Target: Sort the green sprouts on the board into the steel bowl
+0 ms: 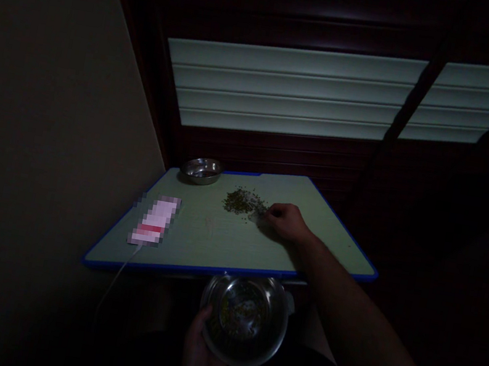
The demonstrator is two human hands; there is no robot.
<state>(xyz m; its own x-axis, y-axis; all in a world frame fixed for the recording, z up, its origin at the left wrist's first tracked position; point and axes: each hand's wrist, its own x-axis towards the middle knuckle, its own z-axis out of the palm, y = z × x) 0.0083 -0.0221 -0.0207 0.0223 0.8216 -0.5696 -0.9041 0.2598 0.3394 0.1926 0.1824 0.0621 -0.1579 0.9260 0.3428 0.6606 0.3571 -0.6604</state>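
Observation:
A metal bowl (277,338) is tilted below the table's front edge, with my left hand (203,351) gripping its left rim, thumb on top. Small greenish grains (229,318) lie in its bottom. On the table, a loose pile of small green and dark grains (239,201) is spread out, with a pale patch toward its right side. My right hand (286,220) is at the right edge of this pile, its fingers pinched together. Something clear and shiny (256,216) shows by the fingertips; the dim light hides what it is.
The pale green table (181,253) has a blue rim. A second metal bowl (202,171) stands at its back left corner. A phone (156,221) with blurred screen lies at the left, its white cable (120,275) hanging over the front edge. Behind are dark wooden slatted doors (278,151).

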